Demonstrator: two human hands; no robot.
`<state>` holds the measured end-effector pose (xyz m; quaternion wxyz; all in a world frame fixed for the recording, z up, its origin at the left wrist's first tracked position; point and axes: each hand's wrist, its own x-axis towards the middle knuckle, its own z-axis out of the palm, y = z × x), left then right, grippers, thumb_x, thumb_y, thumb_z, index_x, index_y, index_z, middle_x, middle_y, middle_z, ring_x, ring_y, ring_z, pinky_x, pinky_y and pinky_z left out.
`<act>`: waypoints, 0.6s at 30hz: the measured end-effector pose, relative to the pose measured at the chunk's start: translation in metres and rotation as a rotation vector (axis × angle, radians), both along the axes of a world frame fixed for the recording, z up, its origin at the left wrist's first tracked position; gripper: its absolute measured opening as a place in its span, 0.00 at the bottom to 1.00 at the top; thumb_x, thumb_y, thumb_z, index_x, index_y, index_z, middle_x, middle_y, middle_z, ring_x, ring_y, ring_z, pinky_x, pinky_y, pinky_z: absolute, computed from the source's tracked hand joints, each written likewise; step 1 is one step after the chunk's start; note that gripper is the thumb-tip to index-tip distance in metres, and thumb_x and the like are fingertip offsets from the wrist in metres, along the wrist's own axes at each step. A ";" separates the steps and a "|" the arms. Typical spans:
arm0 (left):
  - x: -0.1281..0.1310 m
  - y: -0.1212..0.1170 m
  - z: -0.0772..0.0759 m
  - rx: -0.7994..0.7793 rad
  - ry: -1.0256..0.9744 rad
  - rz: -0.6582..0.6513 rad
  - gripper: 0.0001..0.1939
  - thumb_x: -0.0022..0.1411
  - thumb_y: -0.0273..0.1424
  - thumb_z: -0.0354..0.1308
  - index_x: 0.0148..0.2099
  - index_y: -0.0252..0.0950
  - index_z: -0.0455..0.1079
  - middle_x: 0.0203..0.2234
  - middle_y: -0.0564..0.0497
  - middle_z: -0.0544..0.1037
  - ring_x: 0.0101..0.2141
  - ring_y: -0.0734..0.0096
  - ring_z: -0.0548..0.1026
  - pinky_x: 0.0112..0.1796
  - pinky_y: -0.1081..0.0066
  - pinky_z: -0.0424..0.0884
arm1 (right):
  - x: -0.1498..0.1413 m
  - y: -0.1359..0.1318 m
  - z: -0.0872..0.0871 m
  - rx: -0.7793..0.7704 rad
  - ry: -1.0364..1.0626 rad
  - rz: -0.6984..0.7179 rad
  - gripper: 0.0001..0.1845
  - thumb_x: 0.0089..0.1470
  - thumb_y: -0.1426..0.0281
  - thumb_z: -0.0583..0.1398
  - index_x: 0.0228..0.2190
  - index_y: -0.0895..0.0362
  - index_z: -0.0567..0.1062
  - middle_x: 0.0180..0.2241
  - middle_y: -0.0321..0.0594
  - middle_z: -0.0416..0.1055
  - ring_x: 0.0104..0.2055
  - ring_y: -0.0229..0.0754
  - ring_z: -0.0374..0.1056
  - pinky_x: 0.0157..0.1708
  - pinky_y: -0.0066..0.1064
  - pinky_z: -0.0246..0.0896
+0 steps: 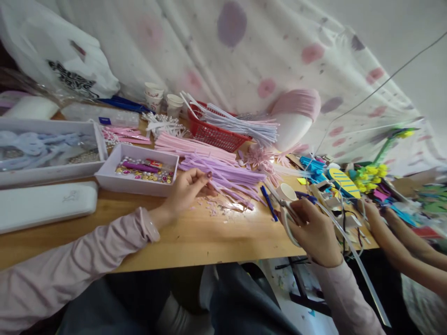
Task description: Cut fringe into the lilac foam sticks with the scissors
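My right hand point(310, 228) grips a pair of scissors point(287, 218) by the handles, with the blades pointing up and left over the table. My left hand point(190, 190) is closed in a pinch at the near edge of a pile of purple pipe cleaners point(226, 172). Whatever lies between its fingertips is too small or hidden to make out. Small purple clippings point(220, 208) are scattered on the wood just right of that hand. Between the two hands lies a blue pen point(268, 203), and a paper cup point(286, 192) stands behind the scissors.
A white box of beads point(138, 186) stands left of my left hand. Behind lie pink pipe cleaners point(195, 149) and a red basket point(218, 132) of pale ones. At right, another person's hands point(372, 216) work among craft pieces. The table's front edge point(209, 265) runs above my lap.
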<state>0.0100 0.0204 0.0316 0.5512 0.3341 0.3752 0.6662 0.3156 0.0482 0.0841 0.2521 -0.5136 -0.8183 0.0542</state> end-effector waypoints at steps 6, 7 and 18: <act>0.009 -0.006 -0.016 -0.023 0.157 -0.146 0.20 0.49 0.45 0.69 0.26 0.35 0.69 0.21 0.51 0.77 0.23 0.71 0.76 0.30 0.71 0.73 | -0.044 -0.018 -0.023 -0.111 0.135 0.232 0.14 0.49 0.66 0.67 0.30 0.54 0.65 0.24 0.30 0.61 0.24 0.34 0.55 0.24 0.27 0.53; 0.009 -0.006 -0.017 -0.020 0.186 -0.152 0.20 0.50 0.46 0.68 0.26 0.35 0.69 0.21 0.51 0.77 0.23 0.72 0.75 0.29 0.72 0.72 | -0.050 -0.020 -0.029 -0.154 0.131 0.267 0.14 0.49 0.67 0.66 0.30 0.54 0.65 0.24 0.30 0.60 0.24 0.34 0.56 0.24 0.26 0.53; 0.009 -0.003 -0.022 -0.114 0.374 -0.074 0.19 0.54 0.45 0.65 0.23 0.38 0.65 0.15 0.59 0.60 0.17 0.79 0.55 0.20 0.73 0.50 | -0.050 -0.033 -0.065 -0.252 -0.014 0.183 0.14 0.51 0.62 0.65 0.32 0.53 0.64 0.24 0.32 0.67 0.24 0.37 0.63 0.24 0.28 0.55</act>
